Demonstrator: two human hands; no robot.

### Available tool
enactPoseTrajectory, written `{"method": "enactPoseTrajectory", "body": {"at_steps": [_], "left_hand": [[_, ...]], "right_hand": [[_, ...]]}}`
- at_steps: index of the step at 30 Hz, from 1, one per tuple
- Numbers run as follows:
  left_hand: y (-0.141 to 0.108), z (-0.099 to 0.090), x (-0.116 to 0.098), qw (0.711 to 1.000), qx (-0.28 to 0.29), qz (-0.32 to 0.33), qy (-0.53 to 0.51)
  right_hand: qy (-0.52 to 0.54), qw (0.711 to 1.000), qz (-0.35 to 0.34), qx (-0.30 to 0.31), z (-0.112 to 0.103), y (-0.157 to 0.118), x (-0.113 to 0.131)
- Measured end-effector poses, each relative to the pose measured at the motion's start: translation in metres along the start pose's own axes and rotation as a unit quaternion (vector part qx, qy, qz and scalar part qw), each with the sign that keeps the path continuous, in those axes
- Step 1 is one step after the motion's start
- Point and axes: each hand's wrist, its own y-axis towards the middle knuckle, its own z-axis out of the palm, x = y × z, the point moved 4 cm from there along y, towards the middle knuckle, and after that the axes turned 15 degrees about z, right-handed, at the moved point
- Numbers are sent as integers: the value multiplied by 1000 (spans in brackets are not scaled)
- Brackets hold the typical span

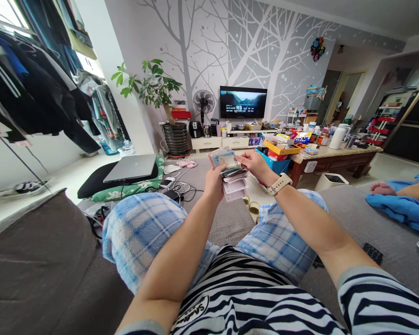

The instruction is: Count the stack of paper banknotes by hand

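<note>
A fanned bundle of banknotes (234,185) is held out above my knees, in the middle of the view. My left hand (214,180) is closed round the bundle's left side, its thumb lying over the notes. Bluish and pinkish notes stand up at the top, and paler purplish ones hang below. At the upper right edge my right hand (254,164) pinches the notes between thumb and fingers. A watch with a beige strap (279,184) is on my right wrist. How the fingers behind the notes lie is hidden.
A closed laptop (131,168) rests on a cushion to the left, near cables and a white charger (166,182). At right stands a crowded table (335,152). Another person's foot (382,188) lies by a blue cloth (401,204). A remote (373,253) is beside my right arm.
</note>
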Motion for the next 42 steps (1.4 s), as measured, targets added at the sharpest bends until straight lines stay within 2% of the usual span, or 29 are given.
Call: {"method": "enactPoseTrajectory", "body": {"at_steps": [5, 11, 17, 25, 35, 42], "left_hand": [[-3, 1, -2, 1000, 2, -9, 14], [1, -1, 3, 1000, -17, -14, 1], [2, -4, 1, 998, -66, -1, 14], [-3, -3, -4, 996, -85, -5, 30], [-11, 7, -14, 997, -61, -4, 42], [-10, 7, -12, 998, -58, -3, 28]], "right_hand": [[-48, 998, -32, -12, 0, 0, 2], [-58, 998, -23, -23, -2, 0, 2], [-7, 1000, -18, 10, 0, -6, 9], [24, 999, -24, 35, 2, -12, 18], [49, 997, -16, 60, 5, -10, 14], [45, 996, -25, 68, 6, -11, 16]]}}
